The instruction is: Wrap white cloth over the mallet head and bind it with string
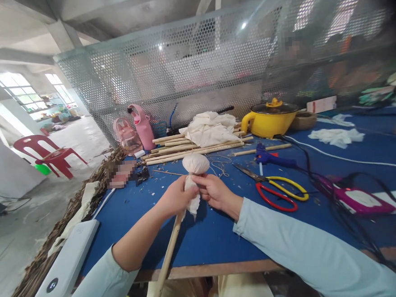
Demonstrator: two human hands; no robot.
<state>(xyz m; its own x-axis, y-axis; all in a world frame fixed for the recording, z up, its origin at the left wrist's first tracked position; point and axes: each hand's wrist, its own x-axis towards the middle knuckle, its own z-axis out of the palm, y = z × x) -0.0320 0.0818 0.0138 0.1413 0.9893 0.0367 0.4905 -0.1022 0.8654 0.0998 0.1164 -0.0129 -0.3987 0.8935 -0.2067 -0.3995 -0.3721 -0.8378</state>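
Observation:
I hold a long wooden stick [167,257] upright over the blue table [211,238]. A white cloth bundle [195,164] wraps its top into a round ball, with loose cloth hanging below. My left hand [174,197] is closed around the stick and cloth just under the ball. My right hand [215,191] pinches the cloth neck from the other side. Both hands touch each other at the bundle.
Scissors with red and yellow handles [279,191] and a blue glue gun [269,158] lie to the right. Several wooden sticks [191,150] and white cloth [210,127] lie behind, near a yellow pot [268,118], pink bottles [142,125] and black cables [340,202]. A white power bank [68,261] sits left.

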